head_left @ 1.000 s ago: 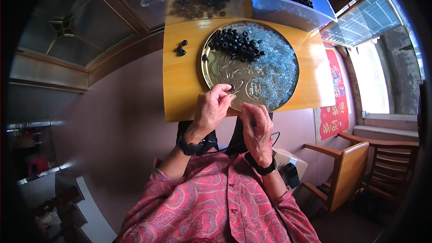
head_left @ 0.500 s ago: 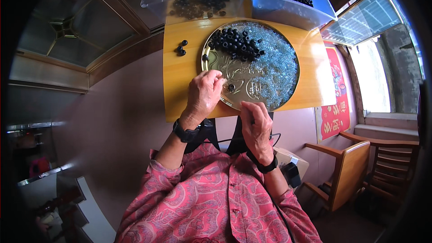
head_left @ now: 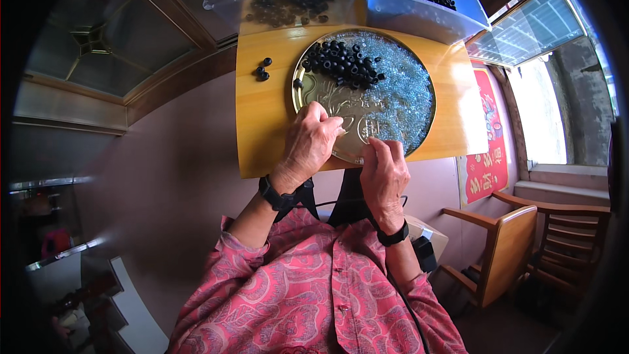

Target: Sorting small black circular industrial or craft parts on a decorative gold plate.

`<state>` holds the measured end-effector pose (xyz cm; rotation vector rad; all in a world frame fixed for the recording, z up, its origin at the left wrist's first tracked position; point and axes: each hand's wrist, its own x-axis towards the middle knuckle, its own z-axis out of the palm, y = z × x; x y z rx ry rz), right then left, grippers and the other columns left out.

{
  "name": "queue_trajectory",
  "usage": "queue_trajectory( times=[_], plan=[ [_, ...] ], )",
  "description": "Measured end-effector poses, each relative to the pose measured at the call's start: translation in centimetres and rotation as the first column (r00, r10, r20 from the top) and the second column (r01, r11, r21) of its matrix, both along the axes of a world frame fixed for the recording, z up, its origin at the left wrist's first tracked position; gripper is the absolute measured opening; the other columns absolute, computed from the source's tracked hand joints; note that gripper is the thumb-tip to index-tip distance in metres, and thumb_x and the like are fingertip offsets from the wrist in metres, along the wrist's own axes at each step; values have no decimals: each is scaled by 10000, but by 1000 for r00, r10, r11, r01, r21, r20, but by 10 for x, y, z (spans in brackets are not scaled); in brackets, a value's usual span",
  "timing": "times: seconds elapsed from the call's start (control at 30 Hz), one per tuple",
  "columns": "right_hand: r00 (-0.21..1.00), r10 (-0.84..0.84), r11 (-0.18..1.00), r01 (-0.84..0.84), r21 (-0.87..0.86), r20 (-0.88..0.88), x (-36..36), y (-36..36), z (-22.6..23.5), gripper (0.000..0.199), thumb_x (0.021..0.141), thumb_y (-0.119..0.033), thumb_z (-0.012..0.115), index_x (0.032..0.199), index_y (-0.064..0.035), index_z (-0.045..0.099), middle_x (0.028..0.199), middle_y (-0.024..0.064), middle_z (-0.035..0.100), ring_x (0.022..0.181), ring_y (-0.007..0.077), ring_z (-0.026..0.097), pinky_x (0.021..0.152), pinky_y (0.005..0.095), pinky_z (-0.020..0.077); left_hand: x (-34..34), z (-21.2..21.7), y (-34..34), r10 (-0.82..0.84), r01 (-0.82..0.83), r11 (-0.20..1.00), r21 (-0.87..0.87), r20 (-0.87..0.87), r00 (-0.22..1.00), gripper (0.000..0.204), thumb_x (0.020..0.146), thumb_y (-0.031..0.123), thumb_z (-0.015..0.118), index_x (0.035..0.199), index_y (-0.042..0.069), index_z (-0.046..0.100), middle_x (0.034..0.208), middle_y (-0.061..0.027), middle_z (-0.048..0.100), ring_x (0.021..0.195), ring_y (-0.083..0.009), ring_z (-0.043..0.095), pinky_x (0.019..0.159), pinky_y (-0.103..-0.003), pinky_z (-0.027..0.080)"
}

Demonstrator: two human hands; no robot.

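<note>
A round golden tray (head_left: 350, 101) with raised patterns lies at the table's front edge. Black beads (head_left: 341, 62) are heaped on its far left part, and tiny clear-blue beads (head_left: 400, 101) spread over its right side. My left hand (head_left: 311, 136) is over the tray's near left part, fingers pinched together; what they hold is too small to make out. To its right, my right hand (head_left: 384, 174) also pinches at the tray's near rim, its grasp likewise too small to tell. One lone black bead (head_left: 298, 83) sits by the tray's left rim.
Several loose black beads (head_left: 263, 73) lie on the wooden table (head_left: 262, 118) left of the tray. Behind stand a clear plastic box (head_left: 288, 6) and a bluish box (head_left: 419, 16), both holding black beads. A wooden chair (head_left: 511, 249) stands at the right.
My left hand has moved right and slightly down, over where a lone black bead lay; that bead is no longer visible. My right hand has shifted right and up onto the tray's rim.
</note>
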<state>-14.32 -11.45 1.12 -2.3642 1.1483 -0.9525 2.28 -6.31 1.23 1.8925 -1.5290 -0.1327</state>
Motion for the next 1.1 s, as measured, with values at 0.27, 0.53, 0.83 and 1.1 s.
queue_trajectory(
  times=[0.27,0.53,0.83,1.1],
  plan=[
    [975,1,983,-42,-178,-223,8,-17,-2,152,828,-92,632,979,-67,639,927,97,546,833,281,559,706,408,432,-6,-4,0,7,-8,999,-44,-29,1000,142,751,72,736,858,42,647,887,-107,525,847,-283,568,727,-380,493],
    [999,21,987,-28,-159,-51,8,-12,-11,145,806,-74,649,951,-67,647,909,97,559,833,284,566,716,400,445,-10,-5,14,16,-23,988,-151,-45,999,161,740,12,734,862,12,629,954,-106,563,839,-267,599,717,-364,506],
    [990,133,988,-136,-71,-38,22,-2,-10,161,813,-73,644,973,-58,646,899,95,565,827,289,574,721,398,461,-3,-15,26,37,-163,966,-203,-512,858,143,828,43,717,931,16,622,1005,-56,598,794,-105,585,646,-243,487],
    [978,183,981,-189,-43,-101,39,-3,-5,184,824,-101,674,1006,-78,693,880,88,581,782,280,591,688,388,477,6,-9,53,-100,-223,968,-110,-993,60,142,922,135,653,1016,30,636,930,-62,666,718,-79,598,592,-197,489]
  ],
)
